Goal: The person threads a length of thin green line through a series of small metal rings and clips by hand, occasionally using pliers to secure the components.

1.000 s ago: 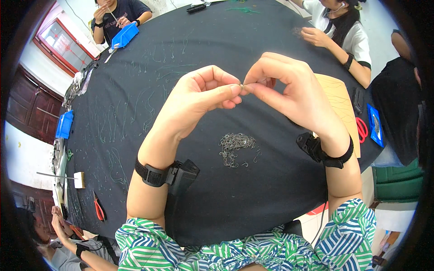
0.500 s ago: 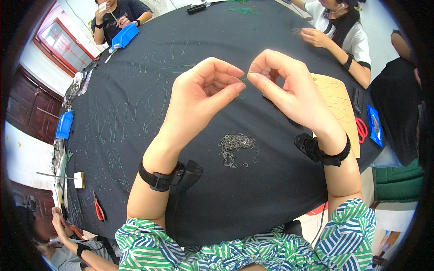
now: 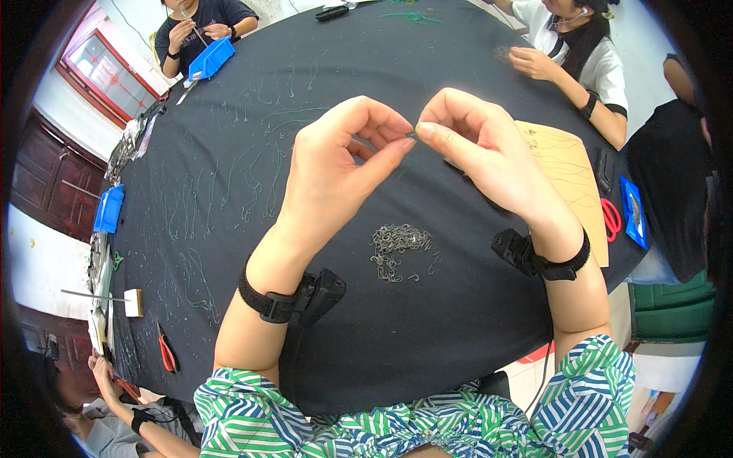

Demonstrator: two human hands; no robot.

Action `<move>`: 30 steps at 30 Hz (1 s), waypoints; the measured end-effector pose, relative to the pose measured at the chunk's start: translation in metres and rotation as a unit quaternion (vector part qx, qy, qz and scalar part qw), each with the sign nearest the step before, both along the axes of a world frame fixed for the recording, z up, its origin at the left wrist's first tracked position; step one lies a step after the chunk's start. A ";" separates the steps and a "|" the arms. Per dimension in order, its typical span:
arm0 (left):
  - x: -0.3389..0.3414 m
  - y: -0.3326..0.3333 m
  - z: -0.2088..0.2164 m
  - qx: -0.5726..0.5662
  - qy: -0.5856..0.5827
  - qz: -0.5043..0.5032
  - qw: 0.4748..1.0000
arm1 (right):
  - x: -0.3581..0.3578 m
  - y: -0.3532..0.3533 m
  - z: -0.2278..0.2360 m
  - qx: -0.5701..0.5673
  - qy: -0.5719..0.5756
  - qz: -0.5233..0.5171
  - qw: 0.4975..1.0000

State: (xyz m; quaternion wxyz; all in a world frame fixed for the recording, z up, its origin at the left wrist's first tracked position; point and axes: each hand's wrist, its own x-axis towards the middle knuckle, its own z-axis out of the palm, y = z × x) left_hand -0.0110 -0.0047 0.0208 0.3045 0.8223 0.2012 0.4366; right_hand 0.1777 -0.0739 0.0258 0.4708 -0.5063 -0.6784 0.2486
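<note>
Just now the left hand [image 3: 332,160] and right hand [image 3: 489,149] eased slightly apart, each pinched, seemingly sharing a green thread [image 3: 412,134] beyond the hook pile [image 3: 400,240], so fine handling seems unfinished

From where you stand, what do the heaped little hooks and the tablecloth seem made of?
Hooks: probably metal, dull grey with small bright glints. Tablecloth: likely fabric, matte black, since it falls in soft folds; the fibre I can't tell.
</note>
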 end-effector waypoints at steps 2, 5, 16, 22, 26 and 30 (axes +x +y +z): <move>-0.001 0.001 -0.003 -0.016 0.030 0.005 0.999 | 0.000 0.002 -0.005 -0.011 0.026 0.014 0.999; 0.000 0.001 -0.001 0.002 0.015 0.009 1.000 | -0.002 0.001 -0.003 -0.015 0.036 0.014 0.999; -0.002 0.001 0.002 -0.005 0.043 -0.001 0.999 | 0.011 0.002 0.000 -0.001 -0.009 0.008 1.000; -0.007 0.004 0.005 0.023 0.041 0.015 0.999 | 0.052 -0.002 0.024 -0.063 -0.065 -0.010 0.996; -0.003 0.005 0.003 0.006 0.024 0.013 1.000 | 0.102 -0.003 0.026 -0.004 -0.149 -0.070 0.986; -0.011 0.008 -0.003 -0.004 0.053 0.027 0.998 | 0.133 0.004 0.014 -0.023 -0.239 -0.187 0.952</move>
